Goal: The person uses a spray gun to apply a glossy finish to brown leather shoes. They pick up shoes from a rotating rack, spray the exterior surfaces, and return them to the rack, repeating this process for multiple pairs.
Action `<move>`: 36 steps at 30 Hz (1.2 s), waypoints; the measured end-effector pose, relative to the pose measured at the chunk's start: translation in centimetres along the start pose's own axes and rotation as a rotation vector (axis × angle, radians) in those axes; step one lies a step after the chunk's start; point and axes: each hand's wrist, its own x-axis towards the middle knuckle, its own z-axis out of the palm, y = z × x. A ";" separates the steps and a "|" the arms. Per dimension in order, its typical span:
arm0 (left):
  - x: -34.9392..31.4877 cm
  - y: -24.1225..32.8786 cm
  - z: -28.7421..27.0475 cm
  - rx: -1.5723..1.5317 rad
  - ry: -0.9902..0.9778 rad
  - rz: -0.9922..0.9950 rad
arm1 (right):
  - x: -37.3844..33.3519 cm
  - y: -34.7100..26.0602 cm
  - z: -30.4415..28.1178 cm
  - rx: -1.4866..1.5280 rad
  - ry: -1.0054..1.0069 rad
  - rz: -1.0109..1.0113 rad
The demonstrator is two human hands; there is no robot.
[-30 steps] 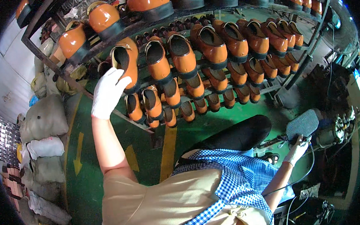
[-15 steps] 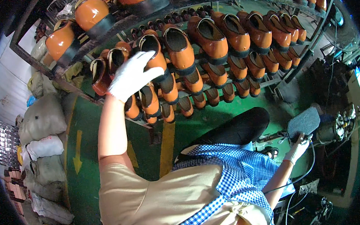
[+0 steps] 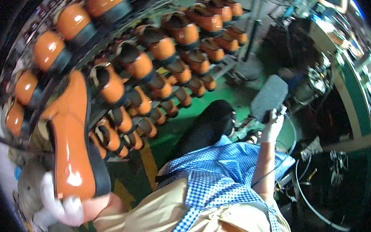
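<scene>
A glossy orange shoe (image 3: 71, 142) with a black sole is held up on its side at the left, close to the camera. My left hand (image 3: 63, 206), in a white glove, is closed round its heel end. At the right, my gloved right hand (image 3: 273, 125) grips the lower end of a flat, oval grey pad (image 3: 270, 97) with a textured face. From beside that hand a pale hose (image 3: 294, 130) hangs down. The exact grip of its fingers is partly hidden.
Ahead stands a metal rack (image 3: 229, 66) with several tiers of orange shoes, its top row hanging over my left side. Machinery (image 3: 319, 80) and a bench (image 3: 352, 101) stand at the right. A person (image 3: 333, 0) is at the far right. Sacks (image 3: 29, 174) lie at the left.
My left hand has taken hold of an orange shoe and brought it back toward me. The view has swung right. My right hand still grips the grey pad.
</scene>
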 end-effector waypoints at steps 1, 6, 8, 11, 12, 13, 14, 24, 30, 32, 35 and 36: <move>-0.2 0.3 0.2 -0.019 0.012 0.034 | -0.5 -0.7 0.5 0.116 0.015 0.090; 1.3 4.8 7.5 -0.352 -0.236 0.225 | -1.3 -1.3 1.0 0.097 -0.054 0.189; 2.5 8.7 12.9 -0.519 -0.454 0.311 | -1.3 -0.8 1.1 0.077 -0.073 0.200; 3.4 15.2 23.2 -0.733 -0.823 0.407 | -1.9 -1.1 1.9 0.157 -0.105 0.127; 3.1 17.9 27.5 -0.813 -0.972 0.431 | -2.0 -1.2 1.3 0.165 -0.119 0.125; 1.9 19.5 30.9 -0.854 -0.986 0.461 | -2.0 -0.9 1.2 0.145 -0.122 0.118; 0.6 20.6 33.6 -0.883 -0.998 0.486 | -2.3 -0.8 1.4 0.133 -0.137 0.112; -3.2 22.9 39.8 -0.832 -1.149 0.808 | -3.6 -4.4 -0.1 -0.052 0.007 -0.043; -2.4 23.0 38.8 -0.813 -1.195 0.851 | -5.6 2.8 -1.6 -0.559 -0.073 -0.029; -3.1 23.1 38.5 -0.812 -1.159 0.797 | -5.5 0.5 -2.8 -0.473 -0.180 -0.130; -3.3 25.0 36.9 -0.751 -1.243 0.745 | -5.8 -0.5 -1.5 -0.366 0.093 -0.086; -3.2 25.2 36.6 -0.706 -1.304 0.735 | -5.8 -0.4 -1.2 -0.373 0.093 -0.076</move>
